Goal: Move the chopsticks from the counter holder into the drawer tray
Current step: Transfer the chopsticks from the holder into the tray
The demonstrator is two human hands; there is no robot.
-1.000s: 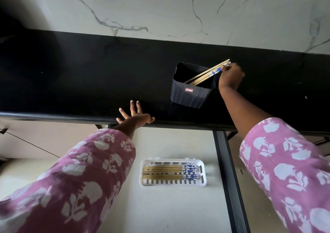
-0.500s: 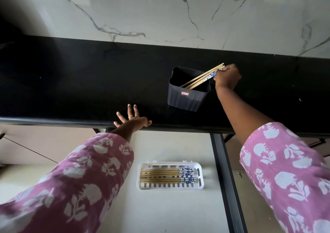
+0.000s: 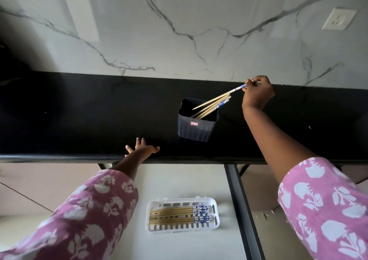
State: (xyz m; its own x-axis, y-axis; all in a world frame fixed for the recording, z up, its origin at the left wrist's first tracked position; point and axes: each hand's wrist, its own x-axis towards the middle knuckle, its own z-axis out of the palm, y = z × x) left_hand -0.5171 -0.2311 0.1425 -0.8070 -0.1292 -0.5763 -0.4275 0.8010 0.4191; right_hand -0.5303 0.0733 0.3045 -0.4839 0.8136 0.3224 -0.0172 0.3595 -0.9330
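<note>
The white tray [image 3: 182, 216], at 6 o'clock below the table [image 3: 79, 116], already holds a row of chopsticks. The right hand [image 3: 257, 91] pinches one chopstick [image 3: 219, 98] by its patterned end, tip still over the black holder [image 3: 197, 120]. Several remain leaning inside. The left hand [image 3: 142, 150] rests open, fingers spread, on the table edge. Judged over halfway done.

The surface [image 3: 79, 116] is black, glossy and runs the full width beneath a veined marble wall. A dark ribbed holder [image 3: 196, 127] stands upright directly on it, right of centre, near the front edge. The left hand [image 3: 142, 149] rests flat at that front edge, fingers spread. Below, a pale drawer floor [image 3: 179, 180] carries a white slotted tray [image 3: 182, 214]. Small pale specks, possibly crumbs, lie at the surface's right end.
</note>
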